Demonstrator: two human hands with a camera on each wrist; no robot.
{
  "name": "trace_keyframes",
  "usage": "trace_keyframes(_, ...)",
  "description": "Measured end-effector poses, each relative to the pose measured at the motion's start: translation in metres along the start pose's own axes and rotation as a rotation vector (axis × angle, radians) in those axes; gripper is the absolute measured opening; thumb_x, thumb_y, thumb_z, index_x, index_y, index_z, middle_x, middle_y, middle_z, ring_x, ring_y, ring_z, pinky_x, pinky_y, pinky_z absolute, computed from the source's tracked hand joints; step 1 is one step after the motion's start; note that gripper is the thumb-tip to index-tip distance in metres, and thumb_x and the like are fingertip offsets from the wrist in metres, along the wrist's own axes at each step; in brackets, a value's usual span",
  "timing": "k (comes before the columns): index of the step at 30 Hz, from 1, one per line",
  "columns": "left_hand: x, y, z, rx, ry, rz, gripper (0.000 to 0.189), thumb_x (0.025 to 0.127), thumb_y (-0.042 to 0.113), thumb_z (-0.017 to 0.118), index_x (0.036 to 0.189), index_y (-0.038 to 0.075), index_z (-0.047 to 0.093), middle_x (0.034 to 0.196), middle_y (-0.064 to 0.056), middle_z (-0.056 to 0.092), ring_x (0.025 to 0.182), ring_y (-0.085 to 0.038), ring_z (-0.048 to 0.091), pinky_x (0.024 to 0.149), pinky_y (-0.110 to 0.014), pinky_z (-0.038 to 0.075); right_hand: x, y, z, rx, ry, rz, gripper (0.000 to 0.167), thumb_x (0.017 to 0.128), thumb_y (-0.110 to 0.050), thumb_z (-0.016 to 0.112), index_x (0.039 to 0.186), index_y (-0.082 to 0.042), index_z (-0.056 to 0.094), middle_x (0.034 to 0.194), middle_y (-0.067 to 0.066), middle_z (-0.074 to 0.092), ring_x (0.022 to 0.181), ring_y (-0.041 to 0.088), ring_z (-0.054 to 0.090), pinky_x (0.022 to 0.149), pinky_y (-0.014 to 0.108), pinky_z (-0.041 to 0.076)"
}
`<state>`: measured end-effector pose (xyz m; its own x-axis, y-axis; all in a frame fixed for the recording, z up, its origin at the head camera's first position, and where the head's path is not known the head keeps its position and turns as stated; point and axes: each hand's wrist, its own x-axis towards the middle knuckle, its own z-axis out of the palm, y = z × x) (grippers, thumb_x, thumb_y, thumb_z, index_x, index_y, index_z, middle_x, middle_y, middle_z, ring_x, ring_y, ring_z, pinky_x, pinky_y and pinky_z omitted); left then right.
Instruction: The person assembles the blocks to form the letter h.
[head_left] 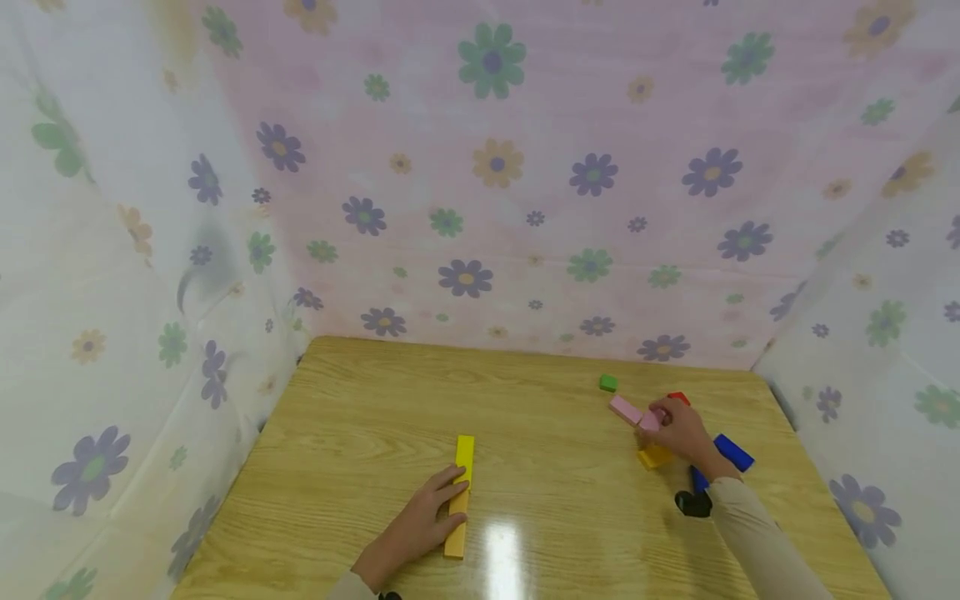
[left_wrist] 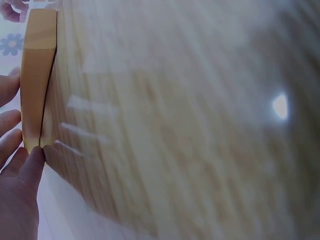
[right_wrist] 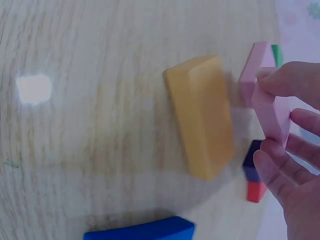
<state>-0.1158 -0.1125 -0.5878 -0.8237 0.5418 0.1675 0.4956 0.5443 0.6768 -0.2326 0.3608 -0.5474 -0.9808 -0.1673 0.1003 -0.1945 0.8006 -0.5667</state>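
In the head view a yellow block and a light orange block lie end to end in a line. Across their left side rests my left hand, fingertips on the yellow one and thumb on the orange one. Its fingers touch the orange block in the left wrist view too. Farther right, my right hand pinches a pink block between thumb and fingers. Close by lies a second pink block. An orange block sits on the table below the right hand.
A green block lies toward the table's back edge. Beyond the right hand are a red block and a dark block. Two blue blocks are near the right forearm. Flowered cloth walls the wooden table.
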Motion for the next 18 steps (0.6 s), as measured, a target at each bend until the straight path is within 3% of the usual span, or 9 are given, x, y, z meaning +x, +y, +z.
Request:
trace_keyframes(10,0.001,0.0,-0.002,0.022,0.005,0.021,0.047,0.093,0.025,0.063,0.131,-0.002,0.054,0.146,-0.013,0.037,0.134,-0.035,0.033,0.101,-0.047,0.04,0.004,-0.02,-0.002,0.031,0.014,-0.09,0.045,0.077,-0.011,0.077,0.113,0.009,0.06,0.104,0.02,0.06,0.077,0.024,0.054,0.062,0.03,0.048)
trace_keyframes(18,0.001,0.0,-0.002,-0.011,-0.001,0.016,0.048,0.093,0.025,0.062,0.131,-0.003,0.053,0.146,-0.014,0.036,0.135,-0.035,0.032,0.102,-0.048,0.039,0.011,-0.05,-0.002,0.034,-0.001,-0.169,0.043,0.078,-0.012,0.077,0.113,0.006,0.06,0.103,0.018,0.06,0.078,0.025,0.054,0.058,0.028,0.05)
